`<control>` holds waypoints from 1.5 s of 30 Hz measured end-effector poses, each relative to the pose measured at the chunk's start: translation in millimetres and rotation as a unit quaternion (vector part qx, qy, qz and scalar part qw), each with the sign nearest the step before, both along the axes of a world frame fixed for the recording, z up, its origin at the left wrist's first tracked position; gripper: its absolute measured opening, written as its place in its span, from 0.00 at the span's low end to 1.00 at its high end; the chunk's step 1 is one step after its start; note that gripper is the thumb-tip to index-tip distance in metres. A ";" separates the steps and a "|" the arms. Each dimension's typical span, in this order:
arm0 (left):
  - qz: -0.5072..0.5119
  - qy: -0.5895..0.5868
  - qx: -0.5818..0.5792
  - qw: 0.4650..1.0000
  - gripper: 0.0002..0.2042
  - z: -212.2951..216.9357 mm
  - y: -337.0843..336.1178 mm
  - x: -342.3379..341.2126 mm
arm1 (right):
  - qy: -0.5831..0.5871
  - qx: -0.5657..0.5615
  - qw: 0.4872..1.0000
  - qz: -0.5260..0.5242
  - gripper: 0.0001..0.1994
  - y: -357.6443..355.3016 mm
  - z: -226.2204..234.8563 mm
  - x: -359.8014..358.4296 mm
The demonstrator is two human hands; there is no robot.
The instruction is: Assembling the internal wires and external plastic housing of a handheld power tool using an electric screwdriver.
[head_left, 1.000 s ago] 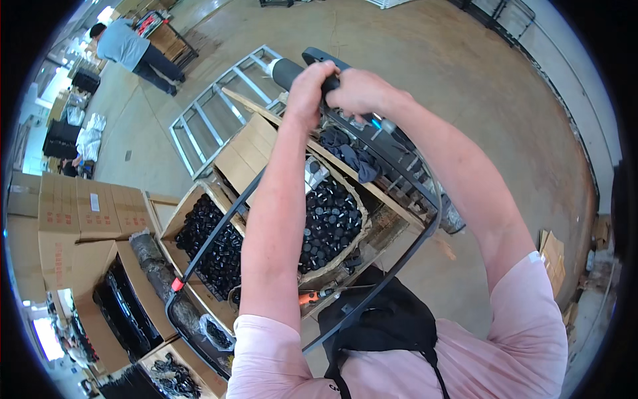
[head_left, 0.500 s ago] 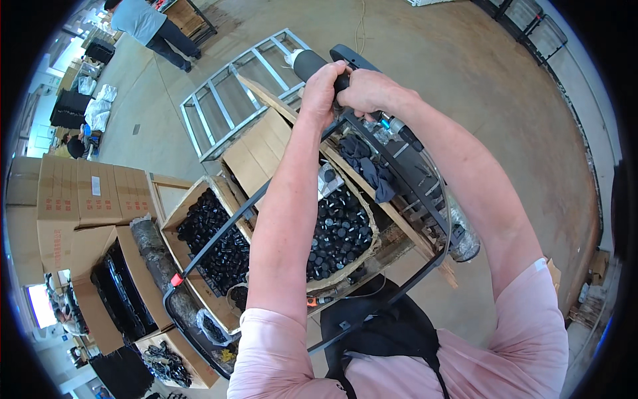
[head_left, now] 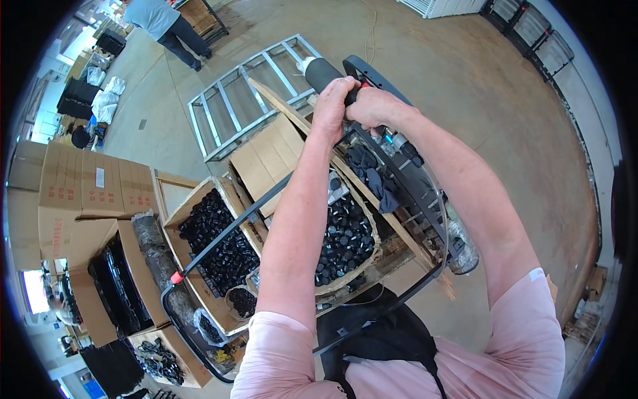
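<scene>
Both arms reach forward over a black metal frame [head_left: 232, 229]. My left hand [head_left: 330, 110] is closed round the near part of a thick black foam roller [head_left: 321, 73] with whitish material at its far end. Right beside it, my right hand [head_left: 373, 108] is closed too, its fingers curled at the roller's near end; what lies inside them is hidden. A bit of red shows between the hands. A dark, flat, rounded pad [head_left: 372, 74] stands just beyond. Below my right wrist lies a tool with a silver and blue fitting [head_left: 401, 142] and a hose.
Under the frame, a wooden box [head_left: 174, 233] and a lined bin [head_left: 379, 256] hold many small black caps. A flat cardboard sheet [head_left: 266, 149], dark cloth [head_left: 379, 186] and a metal ladder-like rack [head_left: 232, 110] lie beyond. Cartons [head_left: 100, 179] stand left; a person [head_left: 166, 26] stands far left.
The whole view has shifted slightly, with most things now a little lower and to the right. Both hands keep their grip at the roller, with little change in pose.
</scene>
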State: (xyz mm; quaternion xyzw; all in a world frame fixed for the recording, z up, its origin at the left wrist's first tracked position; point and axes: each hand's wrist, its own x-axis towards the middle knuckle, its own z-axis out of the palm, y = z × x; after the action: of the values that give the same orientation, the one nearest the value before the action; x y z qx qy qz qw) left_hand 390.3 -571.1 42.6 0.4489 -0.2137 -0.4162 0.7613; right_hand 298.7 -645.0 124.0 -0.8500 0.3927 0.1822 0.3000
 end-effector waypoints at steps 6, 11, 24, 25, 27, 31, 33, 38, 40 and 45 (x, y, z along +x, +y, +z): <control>-0.002 0.031 -0.004 1.000 0.13 4.7 1.8 -6.9 | -0.083 0.089 0.992 -0.044 0.08 -4.6 -10.1 -4.8; 0.002 0.030 0.000 1.000 0.17 8.2 4.8 -3.1 | -0.112 0.114 0.986 -0.043 0.05 -7.8 -8.9 -1.5; 0.093 -0.011 0.126 0.988 0.27 1.7 165.1 -35.0 | -0.230 0.154 0.956 -0.098 0.11 58.1 54.1 -41.9; 0.075 0.004 0.115 0.991 0.26 -2.9 189.4 -45.2 | -0.269 0.169 0.943 -0.101 0.19 98.8 75.8 -56.7; -0.021 0.045 0.132 0.990 0.29 -7.9 239.2 -66.8 | -0.214 0.107 0.971 -0.025 0.27 144.4 81.3 -81.0; -0.120 0.229 0.108 0.960 0.32 -18.7 371.9 -95.9 | -0.198 -0.011 0.970 0.144 0.30 297.9 36.1 -117.8; -0.027 0.344 0.138 0.928 0.31 -5.1 438.8 -106.8 | -0.211 -0.033 0.939 0.271 0.32 376.9 14.0 -129.9; 0.130 0.247 0.252 0.927 0.27 -52.5 626.2 -96.2 | -0.222 -0.066 0.865 0.445 0.41 532.2 -71.0 -104.6; 0.213 0.113 0.353 0.904 0.27 -70.6 673.6 -84.7 | -0.224 -0.061 0.852 0.470 0.39 582.0 -94.0 -79.9; 0.305 -0.033 0.507 0.806 0.33 -112.9 745.6 -36.5 | -0.221 -0.052 0.849 0.477 0.36 660.9 -145.3 -16.2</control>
State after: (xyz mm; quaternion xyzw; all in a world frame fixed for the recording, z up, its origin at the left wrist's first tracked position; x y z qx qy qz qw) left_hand 353.8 174.5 -70.3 0.8265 0.1501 -0.1965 0.5057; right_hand 282.5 15.9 -21.4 -0.9649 -0.1287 0.0900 0.2105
